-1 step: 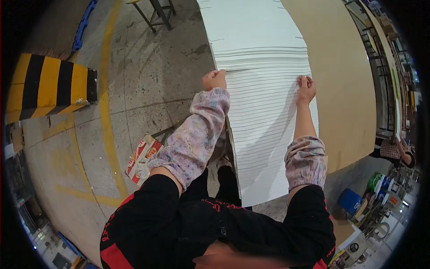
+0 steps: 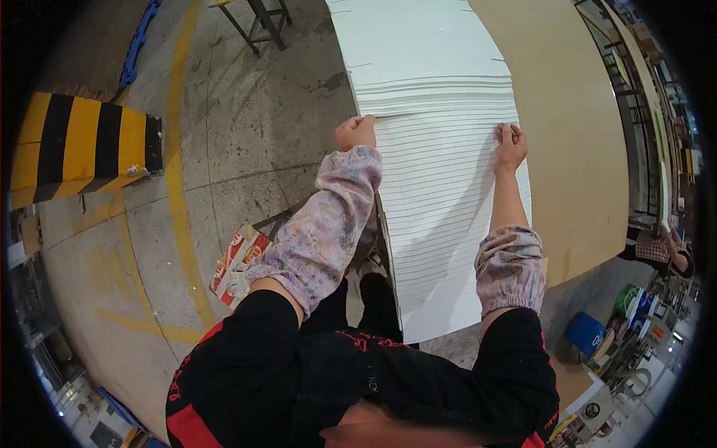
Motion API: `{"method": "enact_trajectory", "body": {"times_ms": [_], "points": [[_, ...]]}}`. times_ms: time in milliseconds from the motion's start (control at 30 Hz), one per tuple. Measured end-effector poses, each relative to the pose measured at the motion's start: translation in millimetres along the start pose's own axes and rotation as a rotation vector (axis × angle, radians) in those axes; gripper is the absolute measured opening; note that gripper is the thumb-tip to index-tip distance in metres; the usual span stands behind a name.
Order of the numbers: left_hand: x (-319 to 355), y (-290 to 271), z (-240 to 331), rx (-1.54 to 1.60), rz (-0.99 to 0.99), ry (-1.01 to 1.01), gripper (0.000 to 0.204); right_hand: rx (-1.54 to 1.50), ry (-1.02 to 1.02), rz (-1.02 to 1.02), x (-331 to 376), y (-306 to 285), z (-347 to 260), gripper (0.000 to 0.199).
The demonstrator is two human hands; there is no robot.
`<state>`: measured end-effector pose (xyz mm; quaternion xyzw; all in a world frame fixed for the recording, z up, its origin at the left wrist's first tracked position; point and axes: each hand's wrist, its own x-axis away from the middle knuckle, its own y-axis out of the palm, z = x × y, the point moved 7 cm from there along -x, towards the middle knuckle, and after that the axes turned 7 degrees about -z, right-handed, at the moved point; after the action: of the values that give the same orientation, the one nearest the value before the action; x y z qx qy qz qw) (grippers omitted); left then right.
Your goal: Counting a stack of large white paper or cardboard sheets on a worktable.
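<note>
White sheets (image 2: 433, 201) lie overlapped like shingles down a long table, their edges forming close parallel lines. My left hand (image 2: 356, 134) is closed at the left edge of one sheet, just below a thicker band of stacked edges (image 2: 441, 93); a narrow dark gap shows beside its fingers. Opposite it, my right hand (image 2: 511, 145) pinches at the right edge of the sheets, fingertips pressed together. The exact grip of each hand on the sheet is partly hidden by the fingers. Patterned sleeve covers wrap both forearms.
A tan board surface (image 2: 575, 157) runs along the right side of the sheets. At left stands a yellow-and-black striped barrier (image 2: 82, 149). A stool (image 2: 258, 22) is beyond it, a red-and-white package (image 2: 239, 257) lies low at left, and a blue container (image 2: 585, 334) and another person (image 2: 661, 250) are at right.
</note>
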<state>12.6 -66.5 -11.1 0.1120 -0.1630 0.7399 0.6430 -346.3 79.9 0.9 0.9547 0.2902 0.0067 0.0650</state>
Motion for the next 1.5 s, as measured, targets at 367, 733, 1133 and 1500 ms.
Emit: {"method": "enact_trajectory", "body": {"times_ms": [367,733,1133,1500], "points": [[-8,5,-11,0.237,-0.12,0.046,0.016,-0.035,-0.013,-0.035,3,-1,-2,0.022],[7,21,-28,0.272,-0.24,0.229,0.025,-0.058,0.098,-0.011,-5,-39,14,0.024],[28,31,-27,0.25,-0.595,0.206,0.03,-0.097,0.241,0.036,-5,-75,32,0.023],[42,41,-25,0.265,-0.693,0.036,0.034,-0.372,0.756,-0.578,118,80,-17,0.041]]}}
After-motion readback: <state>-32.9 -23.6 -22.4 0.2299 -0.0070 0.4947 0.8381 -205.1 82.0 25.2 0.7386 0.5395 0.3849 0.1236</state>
